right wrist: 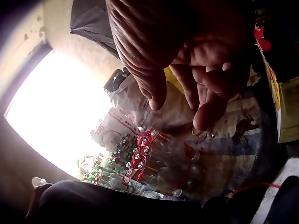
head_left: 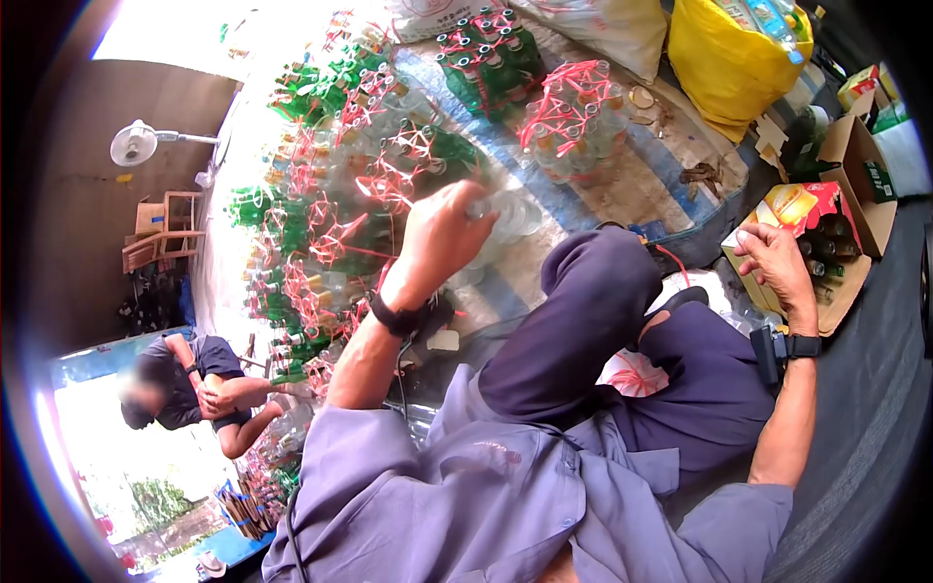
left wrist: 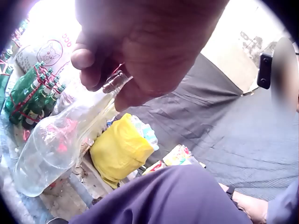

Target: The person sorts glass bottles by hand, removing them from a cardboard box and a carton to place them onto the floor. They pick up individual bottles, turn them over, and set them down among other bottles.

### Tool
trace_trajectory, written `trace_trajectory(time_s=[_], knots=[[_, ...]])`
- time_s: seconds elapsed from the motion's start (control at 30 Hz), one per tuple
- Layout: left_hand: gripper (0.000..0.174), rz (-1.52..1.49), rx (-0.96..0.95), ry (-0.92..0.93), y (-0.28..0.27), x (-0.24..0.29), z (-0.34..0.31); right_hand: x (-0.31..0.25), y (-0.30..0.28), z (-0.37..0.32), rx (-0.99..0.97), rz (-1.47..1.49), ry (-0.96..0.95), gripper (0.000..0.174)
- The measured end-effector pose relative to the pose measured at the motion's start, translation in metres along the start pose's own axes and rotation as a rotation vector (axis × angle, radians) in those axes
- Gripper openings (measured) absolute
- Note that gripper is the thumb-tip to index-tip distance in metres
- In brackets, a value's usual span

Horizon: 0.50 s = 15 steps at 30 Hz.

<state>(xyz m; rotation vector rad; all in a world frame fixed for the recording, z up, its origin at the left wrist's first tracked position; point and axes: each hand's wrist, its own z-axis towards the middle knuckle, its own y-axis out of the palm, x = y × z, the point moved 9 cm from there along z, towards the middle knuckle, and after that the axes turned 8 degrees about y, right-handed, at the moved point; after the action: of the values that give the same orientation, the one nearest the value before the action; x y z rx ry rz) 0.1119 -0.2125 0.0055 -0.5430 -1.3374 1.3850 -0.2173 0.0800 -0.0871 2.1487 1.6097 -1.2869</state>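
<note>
My left hand grips a clear glass bottle by its neck, fingers and thumb curled round it just below the mouth. In the left wrist view the bottle hangs tilted, its base toward the lower left. The head view shows the same bottle blurred, over the striped sheet. My right hand is raised beside the open cardboard box at the right. Its fingers are loosely bent, with nothing between them. Several dark bottles lie inside that box.
Many bottles bundled with red string stand at the left. A clear-bottle bundle and a green-bottle bundle stand farther off on the striped sheet. A yellow bag holds plastic bottles. Another person sits at the far left.
</note>
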Motion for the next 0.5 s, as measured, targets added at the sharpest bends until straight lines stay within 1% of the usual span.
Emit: trace_trajectory(time_s=[0.07, 0.17, 0.2, 0.23, 0.3, 0.33, 0.47, 0.5], knots=[[0.029, -0.027, 0.019, -0.015, -0.005, -0.001, -0.025, 0.0, 0.002, 0.0, -0.004, -0.015, 0.019, 0.04], [0.03, -0.024, -0.011, -0.089, -0.002, -0.01, -0.062, -0.001, 0.004, -0.001, -0.008, -0.024, 0.039, 0.038], [0.028, -0.067, -0.07, -0.152, 0.002, -0.012, -0.073, -0.002, 0.005, -0.001, -0.002, -0.024, 0.04, 0.038], [0.029, -0.041, -0.075, -0.124, 0.005, -0.012, -0.083, -0.002, 0.005, -0.001, 0.004, -0.024, 0.04, 0.037], [0.028, -0.1, -0.089, -0.155, 0.018, -0.019, -0.11, -0.001, 0.005, 0.002, 0.003, -0.024, 0.034, 0.036], [0.03, -0.071, -0.171, -0.205, 0.031, -0.026, -0.126, -0.002, 0.005, 0.002, 0.004, -0.03, 0.033, 0.036], [0.028, -0.083, -0.293, -0.316, 0.074, -0.049, -0.188, 0.001, 0.005, 0.005, -0.003, -0.041, 0.019, 0.036], [0.028, -0.053, -0.351, -0.347, 0.086, -0.057, -0.201, 0.001, 0.004, 0.005, -0.006, -0.044, 0.018, 0.036]])
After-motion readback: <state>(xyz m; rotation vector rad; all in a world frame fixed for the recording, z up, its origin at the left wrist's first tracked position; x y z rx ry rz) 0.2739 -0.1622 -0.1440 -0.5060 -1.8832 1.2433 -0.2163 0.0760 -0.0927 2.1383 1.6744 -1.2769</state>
